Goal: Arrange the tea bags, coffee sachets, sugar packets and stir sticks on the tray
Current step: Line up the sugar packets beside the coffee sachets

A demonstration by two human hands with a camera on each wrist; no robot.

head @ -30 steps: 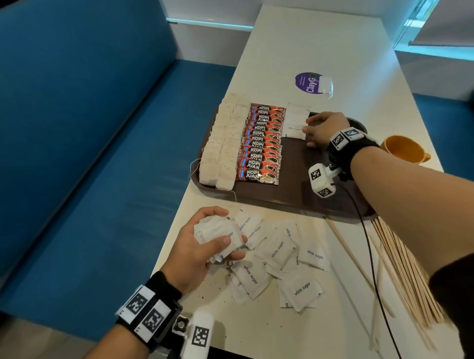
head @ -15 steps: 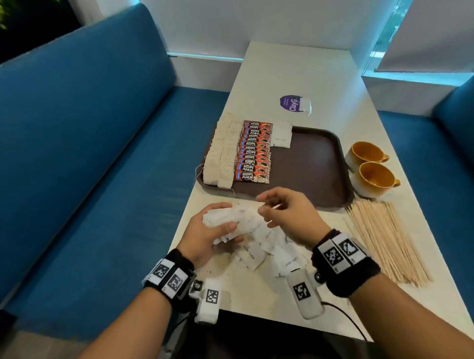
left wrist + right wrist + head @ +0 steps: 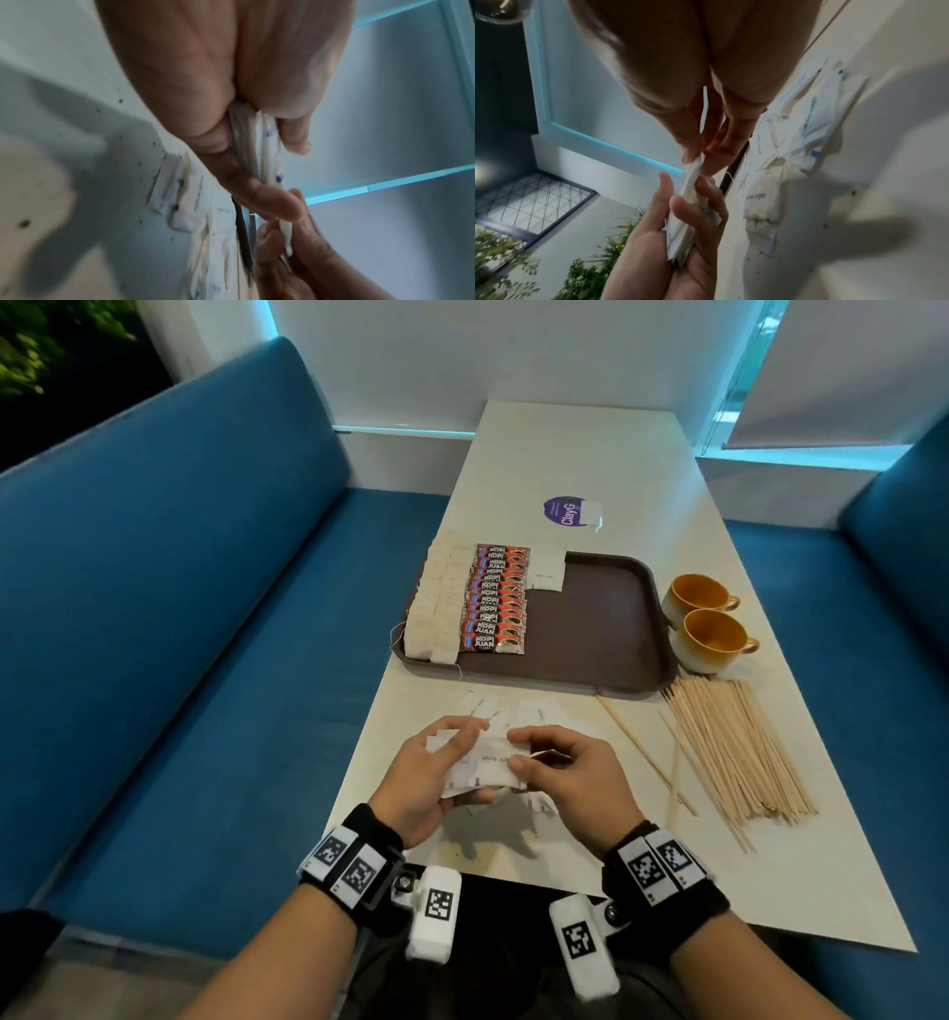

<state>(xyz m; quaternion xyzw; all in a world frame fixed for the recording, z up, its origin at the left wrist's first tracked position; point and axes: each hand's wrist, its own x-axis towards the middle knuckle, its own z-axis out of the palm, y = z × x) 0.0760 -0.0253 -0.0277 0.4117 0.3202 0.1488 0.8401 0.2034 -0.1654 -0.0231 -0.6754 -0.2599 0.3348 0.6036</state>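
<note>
My left hand [image 3: 436,773] grips a stack of white sugar packets [image 3: 485,767] above the table's near edge. My right hand [image 3: 554,770] pinches the right end of the top packet between thumb and fingers. The wrist views show the stack [image 3: 259,146] [image 3: 693,182] edge-on between both hands. More sugar packets [image 3: 493,706] lie loose on the table beyond the hands. The brown tray [image 3: 601,629] holds rows of tea bags [image 3: 436,603], red coffee sachets [image 3: 495,600] and one sugar packet [image 3: 547,572]. A pile of wooden stir sticks [image 3: 729,747] lies right of my hands.
Two orange cups [image 3: 711,629] stand right of the tray. A purple round sticker [image 3: 565,510] sits on the table behind the tray. Blue bench seats [image 3: 205,634] flank the white table [image 3: 770,865] on both sides.
My right hand left the tray, where it laid a sugar packet, and came back to the stack in my left hand. It now pinches the top packet.
</note>
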